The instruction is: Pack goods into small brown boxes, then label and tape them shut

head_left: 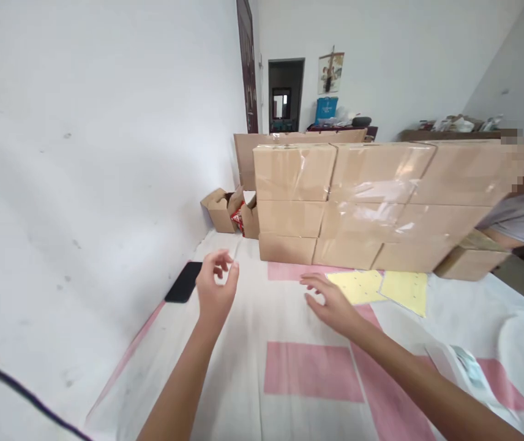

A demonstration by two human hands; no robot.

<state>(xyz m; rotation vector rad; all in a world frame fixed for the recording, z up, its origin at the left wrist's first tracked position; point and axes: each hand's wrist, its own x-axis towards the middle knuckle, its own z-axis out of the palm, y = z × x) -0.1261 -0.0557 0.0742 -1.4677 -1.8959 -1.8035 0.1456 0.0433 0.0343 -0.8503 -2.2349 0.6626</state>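
Note:
My left hand hovers over the table cloth with its fingers curled and a gap between thumb and fingertips; nothing is in it. Just to its left lies a black phone by the wall. My right hand is also bare, palm turned inward, thumb apart from the bent fingers. Beside its fingers, two yellow sheets with small dark marks lie flat on the cloth. Beyond both hands rises a wall of stacked, taped cardboard boxes.
A white wall borders the left side. Opened cartons stand at the back left. A single box sits at the right, near another person's arm. A white item with a pale green part lies at the lower right on the pink-and-white cloth.

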